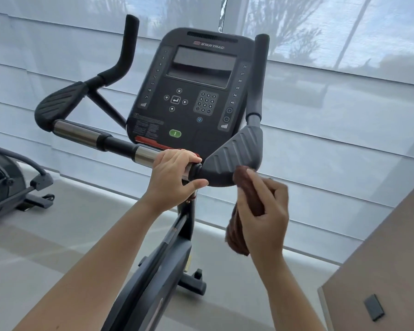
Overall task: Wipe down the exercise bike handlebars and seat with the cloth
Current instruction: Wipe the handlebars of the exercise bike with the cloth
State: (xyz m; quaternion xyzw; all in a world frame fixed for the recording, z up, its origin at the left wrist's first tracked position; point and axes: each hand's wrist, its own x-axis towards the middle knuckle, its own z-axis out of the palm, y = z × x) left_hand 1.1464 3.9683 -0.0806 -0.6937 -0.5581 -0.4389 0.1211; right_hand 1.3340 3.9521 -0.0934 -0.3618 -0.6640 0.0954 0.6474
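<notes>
The exercise bike's black handlebars (81,133) run across the middle of the head view, below the console (196,91). My left hand (172,175) grips the chrome part of the bar just left of the right elbow pad (234,156). My right hand (263,211) holds a bunched brown cloth (244,185), whose top end touches the lower right edge of that pad. The rest of the cloth hangs below my palm. The seat is out of view.
Upright grips (129,41) rise on both sides of the console. Another machine (7,185) stands on the floor at the left. A tan wall (392,259) with a small dark plate closes the lower right. Blinds cover the window behind.
</notes>
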